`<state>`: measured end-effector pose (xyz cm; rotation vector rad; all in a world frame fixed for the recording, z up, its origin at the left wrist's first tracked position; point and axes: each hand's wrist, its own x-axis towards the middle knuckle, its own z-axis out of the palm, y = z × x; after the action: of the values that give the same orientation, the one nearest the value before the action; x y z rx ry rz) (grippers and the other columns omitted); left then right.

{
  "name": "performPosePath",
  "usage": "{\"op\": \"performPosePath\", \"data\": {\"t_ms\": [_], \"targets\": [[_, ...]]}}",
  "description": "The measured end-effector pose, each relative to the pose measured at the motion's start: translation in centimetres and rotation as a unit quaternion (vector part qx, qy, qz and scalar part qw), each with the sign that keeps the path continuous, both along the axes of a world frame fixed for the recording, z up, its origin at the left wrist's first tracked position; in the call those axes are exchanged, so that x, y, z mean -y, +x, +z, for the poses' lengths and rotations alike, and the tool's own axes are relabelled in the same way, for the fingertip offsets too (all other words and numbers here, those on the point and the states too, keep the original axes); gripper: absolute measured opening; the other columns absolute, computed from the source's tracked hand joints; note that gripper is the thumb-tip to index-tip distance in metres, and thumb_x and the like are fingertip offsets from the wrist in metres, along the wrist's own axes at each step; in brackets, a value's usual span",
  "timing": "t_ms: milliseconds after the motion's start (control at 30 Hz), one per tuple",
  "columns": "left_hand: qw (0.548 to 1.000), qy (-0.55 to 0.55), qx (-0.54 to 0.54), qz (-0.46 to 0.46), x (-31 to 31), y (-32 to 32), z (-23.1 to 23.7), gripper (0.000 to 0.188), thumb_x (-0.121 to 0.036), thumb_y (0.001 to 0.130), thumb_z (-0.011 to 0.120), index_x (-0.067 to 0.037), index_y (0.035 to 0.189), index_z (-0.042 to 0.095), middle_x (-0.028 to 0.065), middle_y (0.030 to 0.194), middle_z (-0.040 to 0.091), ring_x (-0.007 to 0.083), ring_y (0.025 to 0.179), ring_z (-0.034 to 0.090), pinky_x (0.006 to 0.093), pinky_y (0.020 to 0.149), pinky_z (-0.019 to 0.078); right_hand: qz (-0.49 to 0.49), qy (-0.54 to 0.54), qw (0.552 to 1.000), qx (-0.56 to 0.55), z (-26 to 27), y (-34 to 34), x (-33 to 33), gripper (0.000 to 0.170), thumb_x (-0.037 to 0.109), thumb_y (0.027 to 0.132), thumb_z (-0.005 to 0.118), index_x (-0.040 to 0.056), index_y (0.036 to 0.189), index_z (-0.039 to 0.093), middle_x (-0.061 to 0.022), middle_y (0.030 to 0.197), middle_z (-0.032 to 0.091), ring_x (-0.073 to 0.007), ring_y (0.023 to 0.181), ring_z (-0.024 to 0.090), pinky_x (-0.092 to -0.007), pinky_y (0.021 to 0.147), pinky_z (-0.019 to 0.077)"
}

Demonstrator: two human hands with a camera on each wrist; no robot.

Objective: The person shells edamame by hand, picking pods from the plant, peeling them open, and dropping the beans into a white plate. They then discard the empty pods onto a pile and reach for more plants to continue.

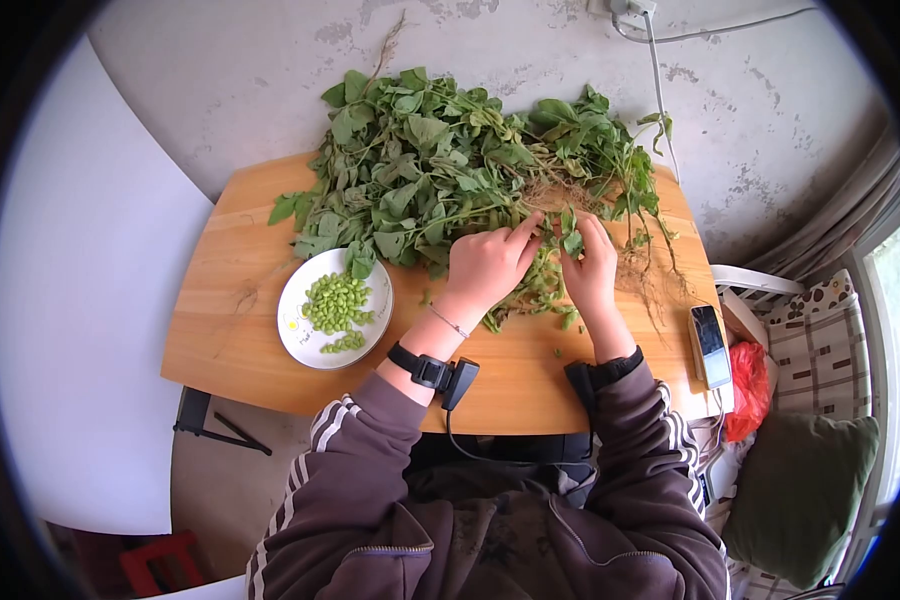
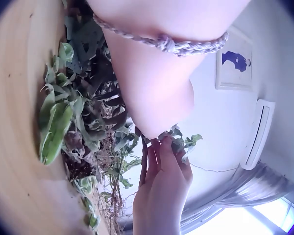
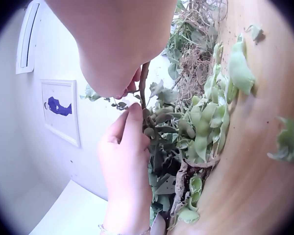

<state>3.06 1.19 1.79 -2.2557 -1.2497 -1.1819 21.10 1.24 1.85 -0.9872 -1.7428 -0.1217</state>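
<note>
Both hands meet over the middle of the table around a leafy bean stalk (image 1: 570,238). My left hand (image 1: 485,265) pinches it from the left, its fingertips at a small side sprig beside the brown stem (image 3: 144,85) in the right wrist view. The right hand (image 1: 592,268) holds the stalk from the other side, fingers and thumb bent around it, as the left wrist view shows. Below them lies a heap of green bean pods (image 3: 206,125), some split. To the left, a white plate (image 1: 292,345) carries shelled green beans (image 1: 336,303).
A big pile of uprooted bean plants (image 1: 410,170) covers the back of the wooden table (image 1: 230,340), against the wall. Bare roots (image 1: 645,285) hang over the right side. A phone (image 1: 710,345) lies at the right edge, near a red plastic bag (image 1: 748,392) and a green cushion (image 1: 805,490).
</note>
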Motion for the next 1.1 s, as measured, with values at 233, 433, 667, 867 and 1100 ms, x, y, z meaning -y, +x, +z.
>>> {"op": "performPosePath", "data": {"t_ms": [233, 433, 667, 867, 1100], "targets": [[0.995, -0.014, -0.071, 0.07, -0.5, -0.3, -0.7, 0.039, -0.02, 0.088, 0.065, -0.031, 0.126, 0.066, 0.0005, 0.057, 0.056, 0.0203, 0.046, 0.059, 0.0328, 0.041, 0.0459, 0.043, -0.138, 0.986, -0.082, -0.7, -0.6, 0.6, 0.044, -0.009, 0.075, 0.064, -0.0001, 0.118, 0.06, -0.0184, 0.099, 0.069, -0.0352, 0.088, 0.068, -0.038, 0.076, 0.0529], [0.996, 0.007, -0.063, 0.055, -1.4, -1.4, -1.1, 0.035, -0.019, 0.088, 0.066, -0.033, 0.12, 0.066, 0.0015, 0.062, 0.06, 0.0215, 0.049, 0.062, 0.0337, 0.043, 0.0485, 0.135, -0.21, 0.943, -0.22, -0.6, -1.5, 0.4, 0.031, -0.005, 0.088, 0.061, 0.0004, 0.119, 0.061, -0.0087, 0.099, 0.07, -0.0101, 0.08, 0.06, -0.0271, 0.072, 0.0495], [1.0, 0.004, -0.016, 0.005, -2.3, -1.1, -1.2, 0.035, -0.018, 0.087, 0.067, -0.027, 0.121, 0.066, 0.0032, 0.068, 0.063, 0.0238, 0.054, 0.064, 0.0338, 0.047, 0.0513, 0.225, -0.26, 0.874, -0.343, -0.3, -1.2, 0.0, 0.015, 0.004, 0.1, 0.056, 0.0004, 0.113, 0.062, -0.0033, 0.103, 0.067, -0.0085, 0.094, 0.058, -0.0248, 0.085, 0.0471], [0.973, -0.067, 0.209, -0.069, -1.3, -0.1, 0.1, 0.012, -0.025, 0.091, 0.07, -0.015, 0.096, 0.065, 0.0068, 0.061, 0.062, 0.0268, 0.049, 0.059, 0.0337, 0.046, 0.0447, 0.229, -0.275, 0.851, -0.384, -0.5, -1.6, -0.5, 0.014, 0.005, 0.101, 0.056, -0.0008, 0.112, 0.062, -0.004, 0.106, 0.068, -0.0115, 0.099, 0.062, -0.0266, 0.089, 0.048], [0.909, -0.294, 0.295, 0.009, -1.4, 0.7, 0.4, 0.057, -0.045, 0.096, 0.06, -0.001, 0.06, 0.057, 0.0179, 0.057, 0.057, 0.0377, 0.054, 0.058, 0.0414, 0.052, 0.0438, 0.255, -0.282, 0.828, -0.412, 0.0, -1.7, -0.3, 0.02, 0.009, 0.103, 0.055, -0.0037, 0.115, 0.063, -0.0095, 0.109, 0.068, -0.0141, 0.1, 0.062, -0.0298, 0.089, 0.0495]]}}
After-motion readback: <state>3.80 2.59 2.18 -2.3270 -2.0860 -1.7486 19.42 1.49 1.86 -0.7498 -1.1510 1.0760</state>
